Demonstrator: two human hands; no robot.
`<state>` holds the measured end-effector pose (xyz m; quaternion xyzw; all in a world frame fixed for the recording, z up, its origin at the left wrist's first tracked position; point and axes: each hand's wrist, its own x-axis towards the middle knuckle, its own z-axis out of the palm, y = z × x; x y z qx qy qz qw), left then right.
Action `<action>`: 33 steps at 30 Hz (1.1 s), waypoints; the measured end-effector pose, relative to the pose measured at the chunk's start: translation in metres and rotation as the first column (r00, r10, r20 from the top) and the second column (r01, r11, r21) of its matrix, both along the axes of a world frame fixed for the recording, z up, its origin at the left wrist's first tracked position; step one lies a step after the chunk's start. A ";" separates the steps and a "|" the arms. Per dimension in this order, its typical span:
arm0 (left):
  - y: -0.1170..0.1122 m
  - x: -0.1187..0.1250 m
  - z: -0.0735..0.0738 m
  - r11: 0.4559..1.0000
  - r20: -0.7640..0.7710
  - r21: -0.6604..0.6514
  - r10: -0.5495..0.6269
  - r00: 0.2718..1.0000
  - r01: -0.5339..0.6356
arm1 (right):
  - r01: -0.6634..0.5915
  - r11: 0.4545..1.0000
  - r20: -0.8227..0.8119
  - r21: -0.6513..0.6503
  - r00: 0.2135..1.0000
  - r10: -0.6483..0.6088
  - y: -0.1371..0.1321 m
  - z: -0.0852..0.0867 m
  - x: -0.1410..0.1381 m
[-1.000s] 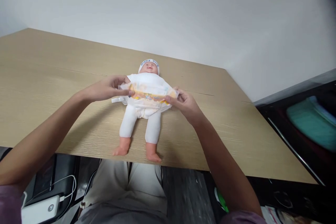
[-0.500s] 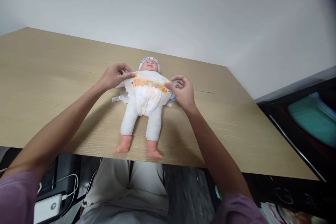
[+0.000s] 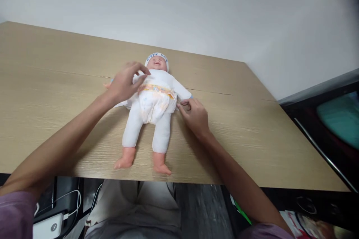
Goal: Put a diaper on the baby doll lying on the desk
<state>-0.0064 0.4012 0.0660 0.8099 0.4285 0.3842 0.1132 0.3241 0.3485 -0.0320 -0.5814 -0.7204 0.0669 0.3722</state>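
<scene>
A baby doll (image 3: 133, 130) in white clothing and a lettered cap lies on its back, feet toward me. A white diaper (image 3: 154, 106) with an orange printed waistband covers its hips and belly. My left hand (image 3: 125, 84), slightly blurred, hovers at the side of the doll's chest with thumb and fingers apart and nothing visible between them. At the diaper's other side, my right hand (image 3: 195, 115) pinches its edge near the waist, close to the doll's cuff. Part of the diaper's side wing spreads out below my left hand.
The wooden table (image 3: 238, 138) meets a white wall (image 3: 179, 11) at the back. At right stands a dark object with a teal panel (image 3: 340, 119). Below the front edge are a white power bank (image 3: 47, 227) with a cable and a dark chair.
The diaper's front has come down from the doll's chest to its belly. My left hand has let go of the waistband; my right hand has moved lower along the diaper's side.
</scene>
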 end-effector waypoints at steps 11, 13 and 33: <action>-0.019 0.068 -0.012 0.982 -0.456 0.005 -0.164 0.875 0.186 | 0.093 0.956 -0.143 -0.279 0.980 -0.137 0.002 -0.010 0.002; -0.021 0.068 -0.014 0.987 -0.476 0.011 -0.135 0.869 0.159 | 0.023 0.958 -0.236 -0.285 0.967 -0.093 0.003 -0.006 0.005; -0.030 0.078 -0.014 0.924 -0.574 0.069 -0.272 0.772 0.376 | -0.236 0.942 -0.639 -0.240 0.769 0.030 0.014 0.011 0.000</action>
